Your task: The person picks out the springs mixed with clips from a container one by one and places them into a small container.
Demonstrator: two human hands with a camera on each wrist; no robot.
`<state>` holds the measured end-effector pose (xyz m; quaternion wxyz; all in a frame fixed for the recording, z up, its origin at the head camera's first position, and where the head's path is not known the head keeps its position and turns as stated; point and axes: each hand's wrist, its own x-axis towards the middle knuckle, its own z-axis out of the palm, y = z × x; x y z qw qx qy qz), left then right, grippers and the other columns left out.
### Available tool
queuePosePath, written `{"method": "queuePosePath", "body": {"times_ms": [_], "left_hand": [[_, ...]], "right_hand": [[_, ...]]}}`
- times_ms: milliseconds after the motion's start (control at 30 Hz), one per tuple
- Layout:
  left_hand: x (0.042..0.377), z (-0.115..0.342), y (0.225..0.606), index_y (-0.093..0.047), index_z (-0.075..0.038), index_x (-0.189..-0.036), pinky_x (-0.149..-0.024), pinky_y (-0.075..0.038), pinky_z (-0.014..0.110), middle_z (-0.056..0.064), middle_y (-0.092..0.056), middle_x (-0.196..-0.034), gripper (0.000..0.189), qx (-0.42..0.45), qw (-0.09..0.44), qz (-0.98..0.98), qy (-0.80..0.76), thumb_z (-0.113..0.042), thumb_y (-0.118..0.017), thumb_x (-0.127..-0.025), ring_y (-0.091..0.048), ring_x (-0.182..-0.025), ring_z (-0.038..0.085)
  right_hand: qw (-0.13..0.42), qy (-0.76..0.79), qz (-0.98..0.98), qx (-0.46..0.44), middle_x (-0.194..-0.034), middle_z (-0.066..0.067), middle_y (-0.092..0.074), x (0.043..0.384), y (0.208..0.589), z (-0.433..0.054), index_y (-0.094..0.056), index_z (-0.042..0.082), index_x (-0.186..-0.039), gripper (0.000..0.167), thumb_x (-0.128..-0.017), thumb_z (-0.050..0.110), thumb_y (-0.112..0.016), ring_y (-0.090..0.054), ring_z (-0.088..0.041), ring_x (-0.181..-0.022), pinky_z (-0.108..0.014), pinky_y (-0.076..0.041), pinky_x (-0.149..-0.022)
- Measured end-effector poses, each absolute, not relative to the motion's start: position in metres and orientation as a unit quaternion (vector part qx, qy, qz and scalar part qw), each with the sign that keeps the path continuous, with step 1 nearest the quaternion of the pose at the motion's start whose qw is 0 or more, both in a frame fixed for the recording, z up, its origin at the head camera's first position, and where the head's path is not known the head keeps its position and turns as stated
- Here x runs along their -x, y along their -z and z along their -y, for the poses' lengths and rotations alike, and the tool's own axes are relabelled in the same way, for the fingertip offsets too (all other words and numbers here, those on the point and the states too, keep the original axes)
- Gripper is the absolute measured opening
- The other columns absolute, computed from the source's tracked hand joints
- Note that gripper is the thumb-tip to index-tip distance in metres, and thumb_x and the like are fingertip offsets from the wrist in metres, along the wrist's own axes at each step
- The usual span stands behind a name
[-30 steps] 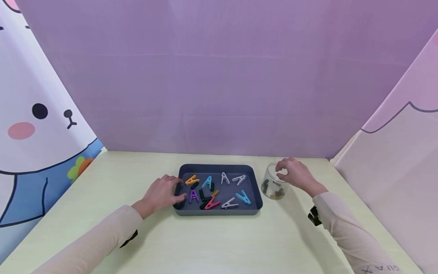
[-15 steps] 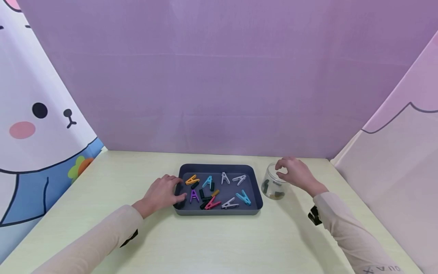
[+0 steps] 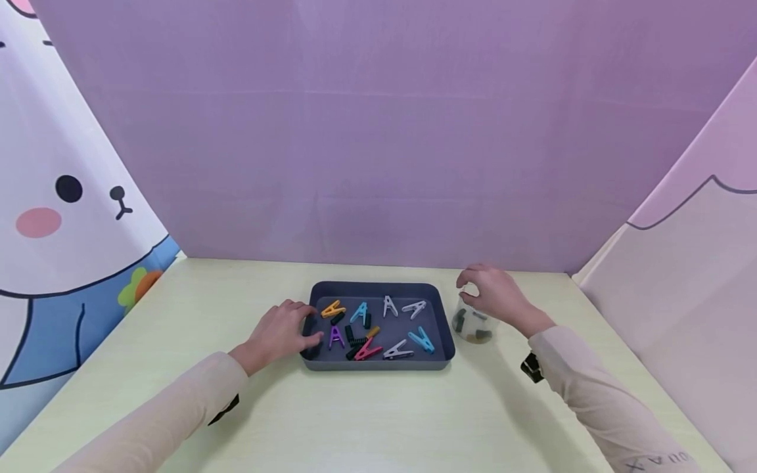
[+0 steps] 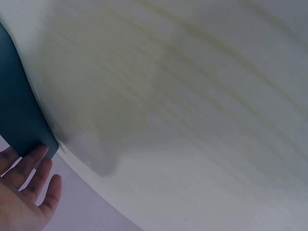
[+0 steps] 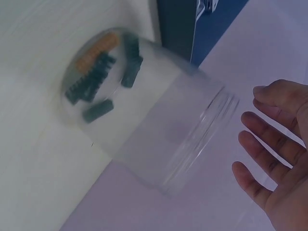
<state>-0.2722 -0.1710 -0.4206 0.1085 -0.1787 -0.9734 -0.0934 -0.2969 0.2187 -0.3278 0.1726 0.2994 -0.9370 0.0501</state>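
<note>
My left hand (image 3: 282, 334) holds the left side of a dark grey tray (image 3: 378, 366), thumb and fingers over its rim. In the left wrist view, fingertips (image 4: 42, 150) touch the tray's outer wall. Small plastic clips lie in the tray: an orange clip (image 3: 333, 309), a purple clip (image 3: 336, 337), a red clip (image 3: 368, 349), and several blue and pale ones. Dark ribbed cylinders (image 3: 357, 341) lie among them. My right hand (image 3: 495, 294) hovers at the mouth of a clear jar (image 5: 159, 125), fingers loosely bent, nothing seen between them. Dark ribbed pieces (image 5: 98, 110) and an orange piece (image 5: 97, 51) lie in the jar.
The jar stands just right of the tray on a pale wooden table (image 3: 378, 420). A purple cloth backdrop (image 3: 378, 144) rises behind the table's far edge. Printed cloths (image 3: 83, 276) hang at both sides.
My right hand has shifted left over the jar, toward the tray. The left hand stays on the tray, and the clips lie as before.
</note>
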Motion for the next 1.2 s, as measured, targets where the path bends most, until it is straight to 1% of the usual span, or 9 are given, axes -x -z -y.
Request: {"method": "queuePosePath", "body": {"times_ms": [233, 533, 700, 967, 1100, 1200], "left_hand": [[0.272, 0.171, 0.420, -0.064, -0.009, -0.110, -0.080, -0.049, 0.043, 0.011, -0.064, -0.108, 0.056, 0.175, 0.103, 0.975, 0.094, -0.051, -0.065, -0.074, -0.057, -0.096, 0.026], [0.272, 0.171, 0.421, -0.064, -0.010, -0.110, -0.078, -0.049, 0.043, 0.011, -0.065, -0.108, 0.055, 0.175, 0.106, 0.974, 0.096, -0.051, -0.065, -0.074, -0.057, -0.095, 0.026], [0.272, 0.171, 0.421, -0.064, -0.010, -0.110, -0.078, -0.049, 0.043, 0.011, -0.065, -0.108, 0.056, 0.175, 0.106, 0.974, 0.096, -0.052, -0.065, -0.074, -0.057, -0.095, 0.026], [0.273, 0.171, 0.421, -0.064, -0.010, -0.110, -0.079, -0.049, 0.043, 0.011, -0.065, -0.108, 0.056, 0.175, 0.106, 0.974, 0.097, -0.052, -0.065, -0.074, -0.057, -0.096, 0.026], [0.272, 0.171, 0.421, -0.064, -0.009, -0.110, -0.079, -0.049, 0.043, 0.011, -0.065, -0.108, 0.055, 0.176, 0.107, 0.974, 0.096, -0.052, -0.065, -0.074, -0.057, -0.096, 0.026], [0.272, 0.171, 0.421, -0.064, -0.010, -0.110, -0.078, -0.049, 0.043, 0.011, -0.065, -0.108, 0.055, 0.176, 0.107, 0.974, 0.095, -0.052, -0.065, -0.074, -0.057, -0.096, 0.026]], "right_hand": [[0.166, -0.034, 0.930, -0.327, -0.087, 0.000, -0.065, 0.293, 0.334, -0.198, -0.068, 0.012, -0.086, 0.013, -0.074, 0.014, -0.072, -0.057, -0.019, -0.082, -0.034, -0.050, -0.067], [0.132, -0.020, 0.931, -0.341, -0.091, 0.001, -0.065, 0.288, 0.346, -0.174, -0.068, 0.013, -0.089, 0.016, -0.074, 0.016, -0.072, -0.055, -0.017, -0.085, -0.037, -0.048, -0.070], [0.122, -0.003, 0.927, -0.355, -0.091, 0.003, -0.065, 0.288, 0.356, -0.163, -0.069, 0.014, -0.090, 0.018, -0.073, 0.016, -0.073, -0.055, -0.016, -0.084, -0.036, -0.048, -0.071], [0.101, 0.002, 0.919, -0.381, -0.090, 0.003, -0.066, 0.288, 0.369, -0.143, -0.068, 0.014, -0.093, 0.018, -0.076, 0.019, -0.071, -0.055, -0.015, -0.084, -0.034, -0.049, -0.073], [0.096, 0.006, 0.916, -0.390, -0.090, 0.003, -0.065, 0.286, 0.375, -0.132, -0.068, 0.014, -0.093, 0.017, -0.077, 0.020, -0.071, -0.054, -0.015, -0.083, -0.034, -0.048, -0.072], [0.087, 0.008, 0.914, -0.397, -0.092, 0.004, -0.065, 0.285, 0.379, -0.125, -0.068, 0.015, -0.094, 0.017, -0.078, 0.020, -0.070, -0.054, -0.015, -0.085, -0.036, -0.048, -0.073]]}}
